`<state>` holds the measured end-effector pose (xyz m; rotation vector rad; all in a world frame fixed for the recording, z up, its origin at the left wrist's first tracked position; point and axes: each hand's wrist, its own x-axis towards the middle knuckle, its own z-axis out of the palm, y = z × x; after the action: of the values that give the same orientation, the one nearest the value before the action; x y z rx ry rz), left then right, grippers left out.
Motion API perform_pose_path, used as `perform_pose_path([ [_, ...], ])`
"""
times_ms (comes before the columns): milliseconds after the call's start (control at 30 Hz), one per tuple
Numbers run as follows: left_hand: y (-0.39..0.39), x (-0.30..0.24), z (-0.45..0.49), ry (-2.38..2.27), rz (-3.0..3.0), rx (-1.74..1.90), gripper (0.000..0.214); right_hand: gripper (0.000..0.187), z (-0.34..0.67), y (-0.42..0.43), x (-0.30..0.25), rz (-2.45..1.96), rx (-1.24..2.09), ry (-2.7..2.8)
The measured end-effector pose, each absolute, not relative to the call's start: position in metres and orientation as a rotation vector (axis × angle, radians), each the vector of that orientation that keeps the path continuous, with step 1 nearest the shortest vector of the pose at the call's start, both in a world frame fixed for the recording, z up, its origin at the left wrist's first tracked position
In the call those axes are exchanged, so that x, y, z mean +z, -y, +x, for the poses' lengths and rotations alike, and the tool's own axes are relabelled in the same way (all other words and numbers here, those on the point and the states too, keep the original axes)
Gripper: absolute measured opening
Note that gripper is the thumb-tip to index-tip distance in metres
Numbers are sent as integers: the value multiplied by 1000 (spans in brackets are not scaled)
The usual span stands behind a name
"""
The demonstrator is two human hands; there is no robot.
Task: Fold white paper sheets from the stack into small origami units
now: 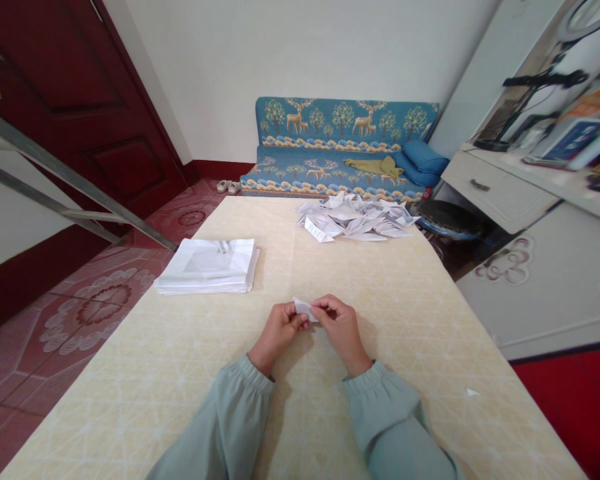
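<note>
Dressed in two wrinkled grey-green cloth sleeves (230, 407) with gathered cuffs. Showing one tiny white scrap (472, 392) at near right on the desk (415, 333), covered in pale yellow, line-patterned material. Farther in, pinching one small, creased folded paper (304, 309) at the middle between left hand (279, 330) and right hand (341, 325). Beyond, carrying one rectangular stack (207, 265) of flat sheets at left and, at far right, one heap (357, 217) of pointed folded pieces, too overlapped to count.
</note>
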<state>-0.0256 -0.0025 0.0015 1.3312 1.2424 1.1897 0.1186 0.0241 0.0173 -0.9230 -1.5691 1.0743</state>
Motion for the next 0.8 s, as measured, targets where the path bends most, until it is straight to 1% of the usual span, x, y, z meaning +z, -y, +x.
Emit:
perform_pose_path([
  [100, 3, -2, -28, -1266, 1436, 1140, 15, 7, 121, -26, 13, -913, 1048, 1627],
  [300, 4, 1, -25, -1332, 1613, 1057, 15, 9, 121, -21, 15, -999, 804, 1681],
  [400, 7, 10, -21, -1288, 1542, 1146, 12, 10, 120, -19, 18, -1008, 742, 1681],
  [500, 9, 18, -18, -1252, 1414, 1295, 22, 12, 119, -18, 20, -1009, 687, 1706],
  [567, 10, 21, -18, -1325, 1342, 1401, 26, 13, 119, -17, 19, -1014, 648, 1734],
  [700, 10, 20, -19, -1493, 1252, 1513, 22, 14, 118, -16, 16, -1041, 557, 1780],
  [800, 8, 17, -20, -1519, 1220, 1527, 21, 14, 117, -16, 15, -1051, 491, 1811],
])
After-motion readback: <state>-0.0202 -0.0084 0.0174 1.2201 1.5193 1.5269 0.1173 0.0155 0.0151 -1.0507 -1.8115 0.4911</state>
